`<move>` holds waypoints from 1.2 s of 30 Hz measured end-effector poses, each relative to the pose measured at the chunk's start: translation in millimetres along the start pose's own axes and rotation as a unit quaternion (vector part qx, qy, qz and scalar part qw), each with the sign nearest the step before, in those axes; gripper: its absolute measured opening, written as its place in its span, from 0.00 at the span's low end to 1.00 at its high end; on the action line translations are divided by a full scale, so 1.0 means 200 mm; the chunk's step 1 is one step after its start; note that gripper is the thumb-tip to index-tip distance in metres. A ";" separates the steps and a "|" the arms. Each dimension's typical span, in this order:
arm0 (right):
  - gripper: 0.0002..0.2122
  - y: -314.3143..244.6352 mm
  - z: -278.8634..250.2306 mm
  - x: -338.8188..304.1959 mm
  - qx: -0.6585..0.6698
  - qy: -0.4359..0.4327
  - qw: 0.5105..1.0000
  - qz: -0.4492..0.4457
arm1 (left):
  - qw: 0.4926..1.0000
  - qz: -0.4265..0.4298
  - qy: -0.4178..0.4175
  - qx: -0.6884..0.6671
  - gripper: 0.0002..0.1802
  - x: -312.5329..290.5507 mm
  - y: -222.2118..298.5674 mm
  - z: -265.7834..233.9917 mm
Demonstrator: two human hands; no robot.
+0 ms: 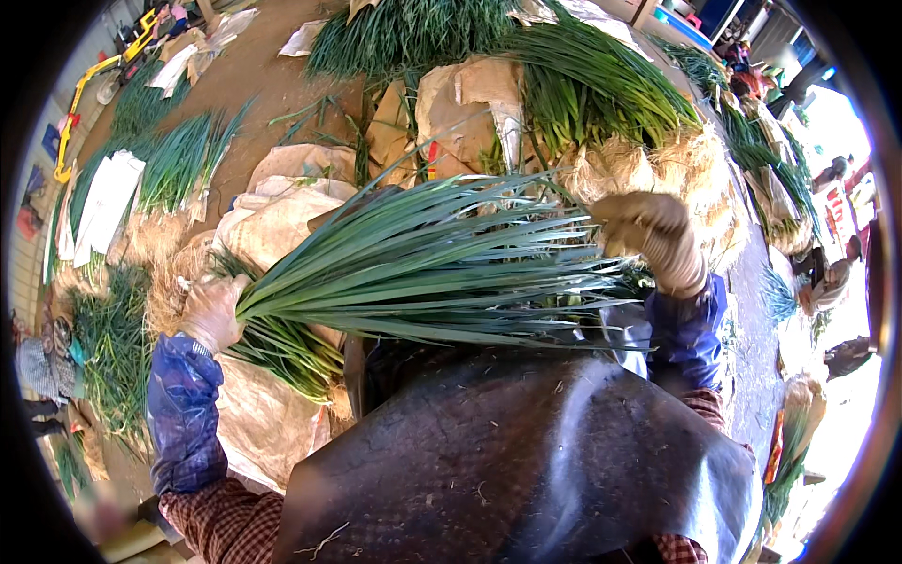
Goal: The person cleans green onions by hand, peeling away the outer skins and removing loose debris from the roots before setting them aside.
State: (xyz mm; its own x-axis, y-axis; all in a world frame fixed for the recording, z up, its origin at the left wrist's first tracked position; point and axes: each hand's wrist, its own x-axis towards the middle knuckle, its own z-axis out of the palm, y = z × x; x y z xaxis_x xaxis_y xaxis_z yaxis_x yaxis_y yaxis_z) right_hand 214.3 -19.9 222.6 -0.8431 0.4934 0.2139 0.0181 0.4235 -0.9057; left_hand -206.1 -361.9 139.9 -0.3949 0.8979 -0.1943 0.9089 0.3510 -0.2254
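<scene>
The bundle of green leaves [423, 268] lies crosswise above the dark apron [507, 461], long axis running nine to three o'clock, blades fanning toward three. The left hand [211, 310], gloved, is clamped round the gathered end at nine. The right hand [648, 235] seems closed among the tips. Sacks [272, 221] lie open behind, contents hidden.

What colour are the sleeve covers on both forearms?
Blue, over a red checked shirt; the head view shows the left sleeve cover best.
</scene>
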 end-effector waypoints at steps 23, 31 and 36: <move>0.12 0.68 -0.05 -0.07 -0.026 0.188 0.963 0.190 | 0.434 -0.325 0.139 -0.829 0.20 -0.29 -0.28 0.89; 0.12 0.84 -0.11 -0.16 0.021 0.205 0.942 0.264 | 0.155 -0.494 0.068 -0.853 0.14 -0.42 0.32 1.79; 0.11 0.83 -0.09 -0.12 -0.022 0.193 0.944 0.266 | 0.287 -0.603 0.171 -0.724 0.31 -0.55 0.47 2.32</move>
State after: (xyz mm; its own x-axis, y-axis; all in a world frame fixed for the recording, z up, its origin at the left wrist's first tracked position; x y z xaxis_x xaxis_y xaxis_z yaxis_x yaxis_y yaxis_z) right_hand 247.2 52.0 74.4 -0.4488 0.8822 -0.1421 0.4141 0.0645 -0.9080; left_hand -139.8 -550.1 -303.5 -0.7283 -0.2223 -0.6482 -0.6618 -0.0177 0.7495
